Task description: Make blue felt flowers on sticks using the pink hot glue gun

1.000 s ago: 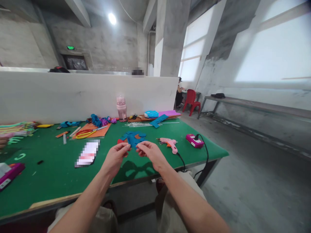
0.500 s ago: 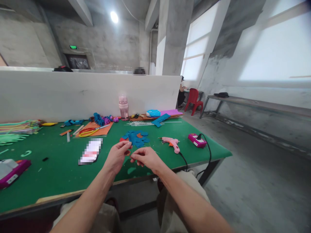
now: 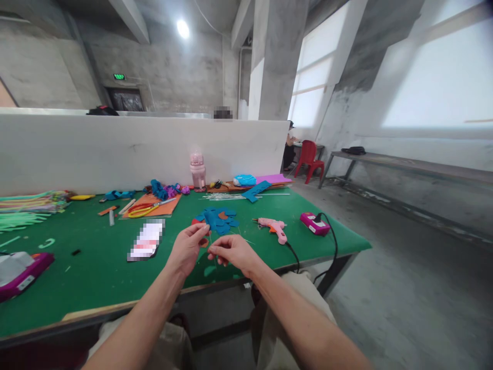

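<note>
Our right hand (image 3: 235, 252) has dropped below our left hand (image 3: 187, 247); a second ago the two sit almost level at the blue pieces (image 3: 216, 222). A thin strand (image 3: 210, 238) now shows between them. The left grip is pinched, thumb to forefinger, on its upper end; the right grip, likewise closed with no visible gap, holds at its lower end, though the strand is too fine for us to follow fully. The blue pieces lie in one overlapping cluster on the green tabletop (image 3: 108, 280), just beyond our fingers, too layered for us to count.

We count two purple boxes (image 3: 314, 224), one at either end of our view; one pink glue gun (image 3: 272, 226), right of our right hand; one phone (image 3: 147, 239), left of our left hand; one pink bottle (image 3: 197, 173); and one red chair (image 3: 308, 156) off to the right. Behind the cluster lie white sticks (image 3: 219, 197). Our left fingers partly cover the cluster's near edge, and a white partition (image 3: 154, 149) blocks the view beyond.
</note>
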`<action>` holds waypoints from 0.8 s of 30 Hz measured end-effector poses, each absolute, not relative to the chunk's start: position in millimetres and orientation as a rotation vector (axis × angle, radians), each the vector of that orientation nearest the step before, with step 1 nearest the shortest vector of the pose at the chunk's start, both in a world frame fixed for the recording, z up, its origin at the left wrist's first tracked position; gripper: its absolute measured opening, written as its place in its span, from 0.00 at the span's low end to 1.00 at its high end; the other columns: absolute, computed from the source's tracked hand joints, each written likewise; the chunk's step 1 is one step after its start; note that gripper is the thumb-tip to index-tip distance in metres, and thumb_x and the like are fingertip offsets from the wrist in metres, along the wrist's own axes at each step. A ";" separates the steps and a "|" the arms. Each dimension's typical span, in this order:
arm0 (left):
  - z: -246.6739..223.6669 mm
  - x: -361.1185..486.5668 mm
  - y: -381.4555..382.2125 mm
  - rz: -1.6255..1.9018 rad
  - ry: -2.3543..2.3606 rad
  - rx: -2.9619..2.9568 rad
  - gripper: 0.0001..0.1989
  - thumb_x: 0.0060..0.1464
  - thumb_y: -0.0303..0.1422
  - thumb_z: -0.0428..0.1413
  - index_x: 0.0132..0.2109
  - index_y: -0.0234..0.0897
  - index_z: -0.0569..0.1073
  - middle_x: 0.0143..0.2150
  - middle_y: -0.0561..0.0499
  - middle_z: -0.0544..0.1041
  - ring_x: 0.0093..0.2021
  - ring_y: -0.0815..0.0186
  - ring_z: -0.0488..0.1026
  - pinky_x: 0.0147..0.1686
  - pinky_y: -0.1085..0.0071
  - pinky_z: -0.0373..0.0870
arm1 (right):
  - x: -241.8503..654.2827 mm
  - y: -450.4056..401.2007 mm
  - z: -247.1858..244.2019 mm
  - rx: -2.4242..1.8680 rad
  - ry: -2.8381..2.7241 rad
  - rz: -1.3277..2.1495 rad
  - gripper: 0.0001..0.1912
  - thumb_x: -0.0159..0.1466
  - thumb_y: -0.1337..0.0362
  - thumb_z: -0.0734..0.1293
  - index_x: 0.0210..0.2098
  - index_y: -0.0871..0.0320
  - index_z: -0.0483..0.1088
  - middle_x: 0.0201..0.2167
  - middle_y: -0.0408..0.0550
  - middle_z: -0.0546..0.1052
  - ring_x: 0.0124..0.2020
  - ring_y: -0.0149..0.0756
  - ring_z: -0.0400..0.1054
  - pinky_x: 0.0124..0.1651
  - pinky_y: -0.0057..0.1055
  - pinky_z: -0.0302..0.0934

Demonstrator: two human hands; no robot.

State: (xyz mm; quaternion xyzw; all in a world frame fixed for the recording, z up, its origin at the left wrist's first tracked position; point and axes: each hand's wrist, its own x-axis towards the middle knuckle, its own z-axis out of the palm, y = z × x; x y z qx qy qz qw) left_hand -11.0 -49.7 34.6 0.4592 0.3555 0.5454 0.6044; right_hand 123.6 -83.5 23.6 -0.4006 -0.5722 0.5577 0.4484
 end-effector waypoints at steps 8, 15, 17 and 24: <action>34.7 -11.8 -49.1 1.255 0.822 1.095 0.10 0.38 0.36 0.61 0.27 0.33 0.73 0.23 0.54 0.70 0.24 0.73 0.65 0.25 0.75 0.61 | 122.6 -83.4 23.9 -0.978 -1.382 1.323 0.14 0.50 0.55 0.67 0.25 0.62 0.71 0.20 0.43 0.73 0.15 0.22 0.56 0.18 0.21 0.51; 35.3 -12.3 -49.5 1.252 0.818 1.077 0.10 0.38 0.36 0.62 0.27 0.34 0.73 0.23 0.54 0.71 0.24 0.72 0.65 0.26 0.75 0.61 | 122.0 -84.0 25.3 -0.991 -1.371 1.293 0.12 0.50 0.56 0.67 0.24 0.61 0.70 0.19 0.42 0.72 0.16 0.22 0.56 0.19 0.22 0.50; 33.6 -12.0 -48.5 1.251 0.812 1.070 0.09 0.38 0.36 0.61 0.27 0.34 0.73 0.23 0.54 0.71 0.24 0.72 0.66 0.26 0.75 0.61 | 121.2 -83.8 25.3 -0.990 -1.364 1.290 0.12 0.50 0.57 0.67 0.24 0.61 0.70 0.19 0.42 0.72 0.15 0.22 0.56 0.19 0.21 0.50; 31.4 -8.6 -50.2 1.254 0.824 1.091 0.11 0.38 0.37 0.61 0.28 0.33 0.73 0.23 0.54 0.71 0.24 0.72 0.66 0.25 0.75 0.62 | 119.9 -80.2 22.8 -0.978 -1.326 1.282 0.12 0.49 0.58 0.67 0.23 0.62 0.69 0.18 0.42 0.71 0.15 0.21 0.56 0.20 0.22 0.51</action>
